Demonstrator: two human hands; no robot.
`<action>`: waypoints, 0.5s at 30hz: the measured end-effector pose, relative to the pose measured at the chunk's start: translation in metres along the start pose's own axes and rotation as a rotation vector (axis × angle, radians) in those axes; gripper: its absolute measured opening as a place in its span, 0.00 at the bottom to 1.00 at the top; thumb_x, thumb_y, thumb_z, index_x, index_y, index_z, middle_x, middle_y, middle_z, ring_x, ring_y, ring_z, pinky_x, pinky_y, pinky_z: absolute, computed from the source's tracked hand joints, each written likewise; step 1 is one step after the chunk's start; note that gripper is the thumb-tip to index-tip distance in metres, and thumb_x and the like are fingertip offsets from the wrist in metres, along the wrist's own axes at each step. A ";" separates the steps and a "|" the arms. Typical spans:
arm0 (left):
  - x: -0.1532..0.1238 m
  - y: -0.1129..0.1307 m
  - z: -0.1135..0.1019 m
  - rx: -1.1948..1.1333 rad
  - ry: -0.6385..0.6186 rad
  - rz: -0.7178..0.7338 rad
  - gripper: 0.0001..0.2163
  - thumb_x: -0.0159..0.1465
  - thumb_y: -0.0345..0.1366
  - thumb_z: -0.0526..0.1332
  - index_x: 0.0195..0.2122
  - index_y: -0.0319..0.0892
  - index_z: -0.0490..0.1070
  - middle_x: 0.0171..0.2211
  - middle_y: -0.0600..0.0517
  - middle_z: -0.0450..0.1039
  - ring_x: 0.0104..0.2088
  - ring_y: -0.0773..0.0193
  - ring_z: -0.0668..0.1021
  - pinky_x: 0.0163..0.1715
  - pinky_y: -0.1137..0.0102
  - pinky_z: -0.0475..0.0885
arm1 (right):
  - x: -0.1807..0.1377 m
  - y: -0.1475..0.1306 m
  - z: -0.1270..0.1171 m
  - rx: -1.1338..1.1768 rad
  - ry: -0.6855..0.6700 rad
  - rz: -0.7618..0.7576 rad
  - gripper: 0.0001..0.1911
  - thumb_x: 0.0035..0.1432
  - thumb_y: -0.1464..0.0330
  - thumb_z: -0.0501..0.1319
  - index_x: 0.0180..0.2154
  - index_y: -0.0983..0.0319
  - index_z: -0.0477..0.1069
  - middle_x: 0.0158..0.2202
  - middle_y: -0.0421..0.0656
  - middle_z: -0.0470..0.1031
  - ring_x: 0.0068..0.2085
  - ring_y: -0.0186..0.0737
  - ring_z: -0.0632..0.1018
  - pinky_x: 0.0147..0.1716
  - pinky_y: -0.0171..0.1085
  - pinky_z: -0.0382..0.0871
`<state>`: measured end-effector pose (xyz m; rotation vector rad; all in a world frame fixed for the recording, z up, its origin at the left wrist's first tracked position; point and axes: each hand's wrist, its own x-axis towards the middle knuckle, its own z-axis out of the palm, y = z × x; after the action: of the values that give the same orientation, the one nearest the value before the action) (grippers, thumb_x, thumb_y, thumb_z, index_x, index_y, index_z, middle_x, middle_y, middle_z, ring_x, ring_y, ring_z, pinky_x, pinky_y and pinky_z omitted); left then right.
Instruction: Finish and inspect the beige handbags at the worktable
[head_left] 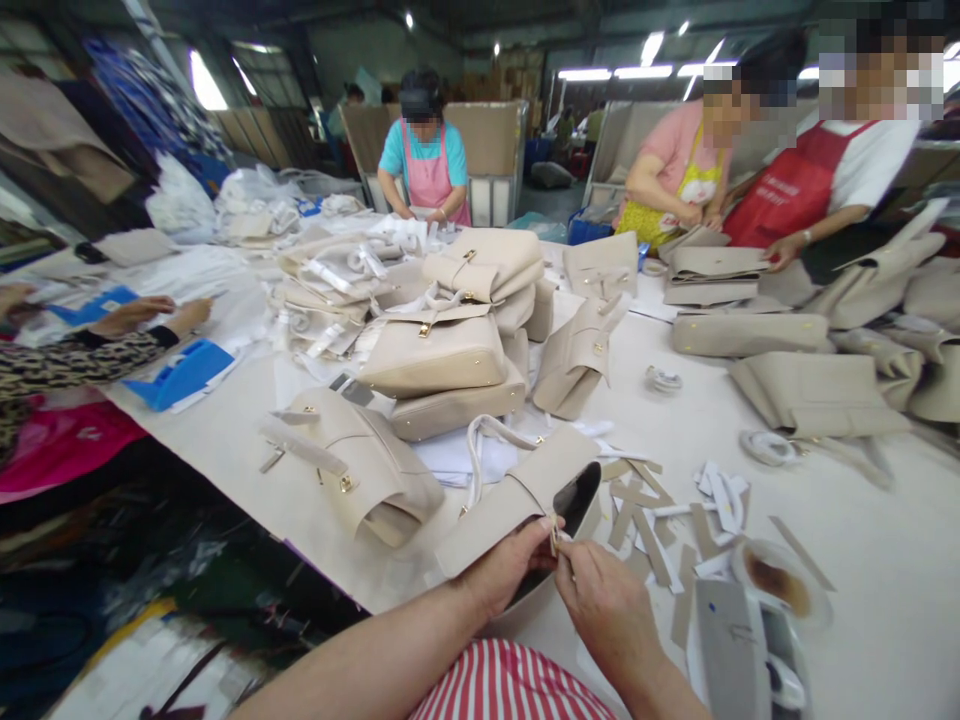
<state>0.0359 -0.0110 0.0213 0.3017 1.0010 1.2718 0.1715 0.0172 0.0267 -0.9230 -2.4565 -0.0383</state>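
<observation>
Strip lights (651, 73) hang over a dim workroom, and a broad pale desk (892, 570) spreads beneath, heaped with beige bags. Take the wearer's fingertips as the centre of the dial, with straight ahead as twelve. One open bag (525, 485) stands at the near edge, directly under both hands; its flap lies just off the fingers toward eleven, the long axis running roughly from eight to two. The dark mouth (583, 495) gapes at one o'clock, and the handle (476, 445) arches up at half past ten.

Everything hinges on a small fitting (555, 537) at the flap's edge, right at the centre. Neither hand is nearer: both meet there. The left hand (506, 570) comes in from eight, thumb and fingers pinched about the piece; the right hand (604, 590) comes from five, thumb and forefinger drawn together on its lower end. How the hidden fingertips sit behind the flap, I cannot tell.

Loose strips (652, 545) litter three o'clock, with a tub of brown stuff (776, 580) well beyond them. A second bag (375, 460) leans toward ten, a stack of bags (450, 350) rises at eleven, and co-workers (690, 190) handle another bag at one.
</observation>
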 end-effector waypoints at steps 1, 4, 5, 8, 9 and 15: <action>-0.001 0.000 0.000 0.008 -0.002 0.008 0.17 0.53 0.45 0.64 0.38 0.36 0.73 0.32 0.47 0.73 0.34 0.62 0.74 0.37 0.68 0.67 | 0.001 0.001 0.001 0.004 0.006 0.004 0.06 0.58 0.71 0.54 0.30 0.61 0.68 0.22 0.38 0.66 0.25 0.34 0.70 0.28 0.35 0.59; -0.002 0.002 0.002 0.013 -0.013 0.005 0.17 0.53 0.45 0.64 0.38 0.36 0.73 0.33 0.47 0.73 0.35 0.61 0.74 0.38 0.67 0.68 | 0.003 0.006 0.005 0.094 0.007 0.058 0.06 0.59 0.71 0.53 0.31 0.61 0.67 0.23 0.38 0.68 0.27 0.34 0.71 0.29 0.35 0.60; -0.002 0.002 0.002 0.012 -0.014 0.003 0.18 0.53 0.45 0.64 0.38 0.37 0.72 0.33 0.47 0.73 0.35 0.61 0.74 0.38 0.66 0.68 | 0.003 0.008 0.006 0.145 -0.003 0.095 0.06 0.59 0.70 0.52 0.31 0.61 0.67 0.24 0.38 0.68 0.28 0.34 0.72 0.29 0.34 0.60; -0.002 0.002 0.002 0.006 -0.007 0.004 0.19 0.53 0.46 0.64 0.38 0.36 0.72 0.33 0.46 0.73 0.35 0.60 0.74 0.39 0.66 0.68 | 0.004 0.011 0.005 0.283 -0.042 0.216 0.07 0.60 0.69 0.51 0.31 0.60 0.65 0.26 0.39 0.70 0.28 0.33 0.73 0.29 0.33 0.62; -0.001 0.002 0.001 0.002 -0.002 0.005 0.19 0.53 0.46 0.64 0.38 0.36 0.72 0.33 0.46 0.73 0.35 0.61 0.74 0.38 0.66 0.68 | 0.004 0.011 0.004 0.311 -0.048 0.232 0.07 0.60 0.69 0.51 0.31 0.60 0.66 0.27 0.39 0.71 0.28 0.33 0.73 0.29 0.33 0.63; 0.002 -0.002 -0.002 -0.001 0.004 0.016 0.19 0.55 0.46 0.63 0.40 0.35 0.71 0.34 0.45 0.74 0.35 0.60 0.75 0.38 0.66 0.69 | 0.004 0.011 -0.006 0.336 -0.076 0.095 0.08 0.60 0.68 0.52 0.39 0.60 0.68 0.30 0.41 0.72 0.32 0.34 0.74 0.33 0.33 0.66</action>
<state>0.0356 -0.0108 0.0177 0.3073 1.0037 1.2878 0.1784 0.0266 0.0325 -0.9016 -2.3828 0.4358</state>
